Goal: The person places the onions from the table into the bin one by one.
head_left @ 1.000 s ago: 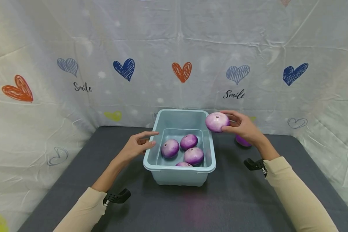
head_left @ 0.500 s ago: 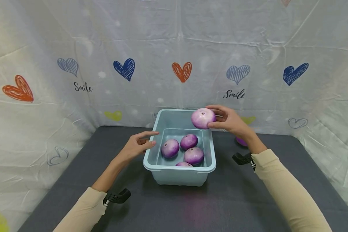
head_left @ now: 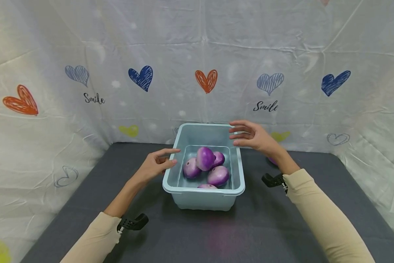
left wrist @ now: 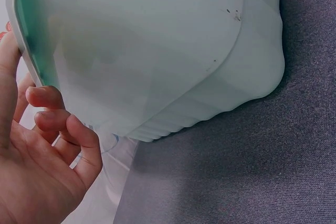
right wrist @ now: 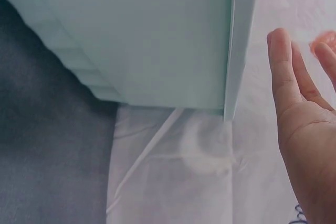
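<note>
A light blue plastic basin [head_left: 203, 202] holds several purple onions. In the head view, one onion [head_left: 205, 159] is uppermost and overlaps an onion [head_left: 191, 168] on the left and an onion [head_left: 219, 159] behind it. Another onion [head_left: 218, 176] lies nearer the front wall. At the basin's left rim is my left hand [head_left: 154, 164], its forefinger stretched over the edge and the other fingers loosely bent in the left wrist view. My right hand [head_left: 254, 138] is raised by the far right corner with fingers spread and nothing in them, beside the rim in the right wrist view.
A further purple onion [head_left: 272, 161] lies on the dark cloth-covered table [head_left: 197, 237], mostly hidden behind my right forearm. Behind the table hangs a pale curtain [head_left: 170, 36] printed with hearts and words. Black bands with cameras circle both wrists.
My right hand carried an onion leftward over the basin and let it go; it now shows above the other onions. The left hand stayed at the left rim.
</note>
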A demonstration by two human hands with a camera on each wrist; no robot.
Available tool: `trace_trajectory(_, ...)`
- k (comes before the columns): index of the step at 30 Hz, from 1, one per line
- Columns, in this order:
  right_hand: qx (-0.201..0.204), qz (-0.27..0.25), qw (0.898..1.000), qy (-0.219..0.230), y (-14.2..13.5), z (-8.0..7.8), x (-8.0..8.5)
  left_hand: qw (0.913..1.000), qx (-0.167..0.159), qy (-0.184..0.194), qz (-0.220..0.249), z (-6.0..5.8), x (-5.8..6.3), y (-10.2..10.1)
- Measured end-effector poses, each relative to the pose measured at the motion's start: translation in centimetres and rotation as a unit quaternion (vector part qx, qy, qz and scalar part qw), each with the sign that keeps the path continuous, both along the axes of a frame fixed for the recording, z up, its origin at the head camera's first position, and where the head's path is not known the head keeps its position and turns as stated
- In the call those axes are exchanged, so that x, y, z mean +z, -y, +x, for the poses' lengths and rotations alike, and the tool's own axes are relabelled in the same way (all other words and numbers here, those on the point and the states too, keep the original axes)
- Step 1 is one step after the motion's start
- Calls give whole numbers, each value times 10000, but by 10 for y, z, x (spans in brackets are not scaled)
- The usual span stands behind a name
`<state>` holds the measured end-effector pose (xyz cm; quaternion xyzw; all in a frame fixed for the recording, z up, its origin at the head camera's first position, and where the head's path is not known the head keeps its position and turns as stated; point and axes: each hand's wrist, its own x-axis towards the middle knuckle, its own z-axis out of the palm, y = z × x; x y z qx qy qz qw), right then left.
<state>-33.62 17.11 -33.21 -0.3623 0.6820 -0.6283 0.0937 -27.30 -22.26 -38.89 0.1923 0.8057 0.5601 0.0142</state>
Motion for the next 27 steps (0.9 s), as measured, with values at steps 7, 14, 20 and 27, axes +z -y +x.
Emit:
trace_trajectory(7,-295,63,9995,-16,-19,1,-8,10000,-31,-17,-22,-1,0,0)
trace_trajectory(14,-603,194,9980,-78,-44,6,-18,10000,-45,-23,-51,-1,-1,1)
trace_trajectory(20,-820,389,9959,25,-71,10,-26,10000,-52,-24,-23,-2,-1,1)
trace_trajectory(27,-1300,597,9897,76,-104,19,-34,10000,-48,-37,5,-1,-1,1)
